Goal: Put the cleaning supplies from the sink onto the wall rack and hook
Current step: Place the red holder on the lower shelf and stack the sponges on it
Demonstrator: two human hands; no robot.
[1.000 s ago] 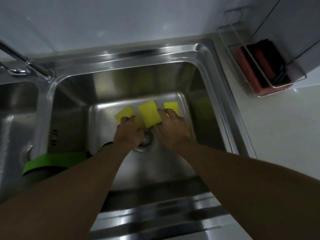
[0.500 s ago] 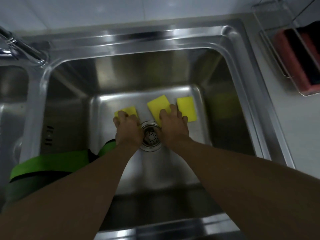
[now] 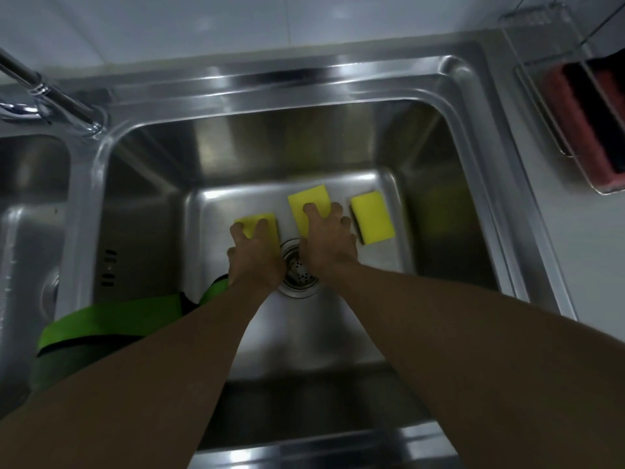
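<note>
A: Sponges?
B: Three yellow, flat on the sink [image 3: 456, 106] floor, far side of the drain [image 3: 299, 269]. Left sponge [image 3: 258, 222] just far-left of the drain, middle sponge [image 3: 309, 203] just beyond it, right sponge [image 3: 372, 216] near the right wall, dark scrub layer visible along its left edge.

A: Hands?
B: Left hand [image 3: 255, 253] on the left sponge, fingers spread, tips pressing its top and near edge. Right hand [image 3: 326, 240] on the middle sponge, fingers spread over its near half. Full clamp on either: cannot tell. Right sponge untouched, just beside the right hand's outer fingers.

A: Surroundings?
B: Green cloth [image 3: 111, 323] draped at near-left of the basin, partly under the left forearm. Faucet [image 3: 47, 93] far-left. Wire wall rack [image 3: 575, 106] far-right, red and black items inside.
</note>
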